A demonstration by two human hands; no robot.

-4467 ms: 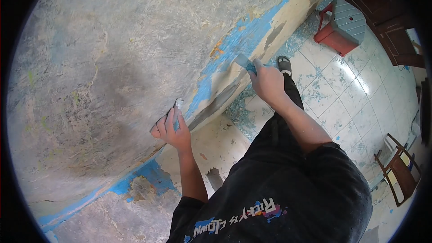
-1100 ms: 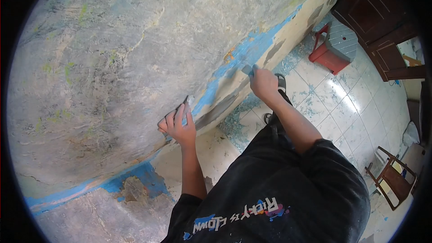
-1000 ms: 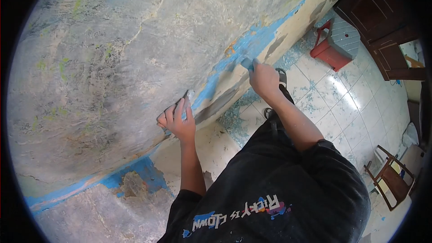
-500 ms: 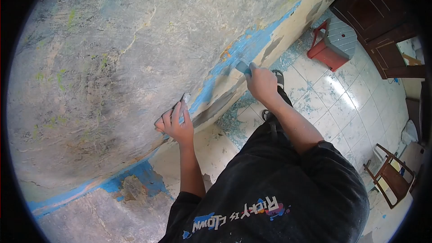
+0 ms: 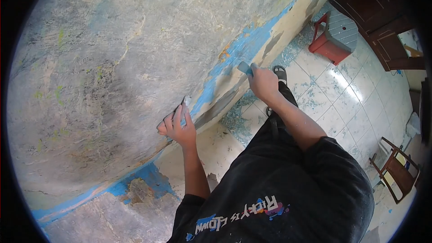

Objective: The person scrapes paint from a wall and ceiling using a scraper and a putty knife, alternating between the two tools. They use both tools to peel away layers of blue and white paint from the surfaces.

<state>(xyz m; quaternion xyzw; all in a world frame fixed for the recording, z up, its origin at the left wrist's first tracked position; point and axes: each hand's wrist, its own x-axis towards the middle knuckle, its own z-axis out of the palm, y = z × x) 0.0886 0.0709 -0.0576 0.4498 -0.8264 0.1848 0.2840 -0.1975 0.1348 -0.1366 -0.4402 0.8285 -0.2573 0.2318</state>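
Note:
My right hand point(image 5: 264, 82) is closed around a scraper point(image 5: 245, 68), its flat blade at the blue painted strip point(image 5: 252, 45) of the wall. Lower and to the left, my left hand point(image 5: 178, 128) rests against the grey, worn wall point(image 5: 112, 63). Its fingers are bent, and a small pale object point(image 5: 186, 100) shows at the fingertips; I cannot make out what it is. Bare plaster and peeled patches lie along the strip between the two hands.
A red and grey step stool point(image 5: 335, 36) stands on the tiled floor point(image 5: 330, 90), which is scattered with blue paint flakes. Dark wooden cabinet doors point(image 5: 369, 4) are at the upper right. A brown wooden chair point(image 5: 398, 171) is at the lower right.
The view has shifted slightly. Both hands keep nearly the same places on the wall, and the scraper blade looks turned a little.

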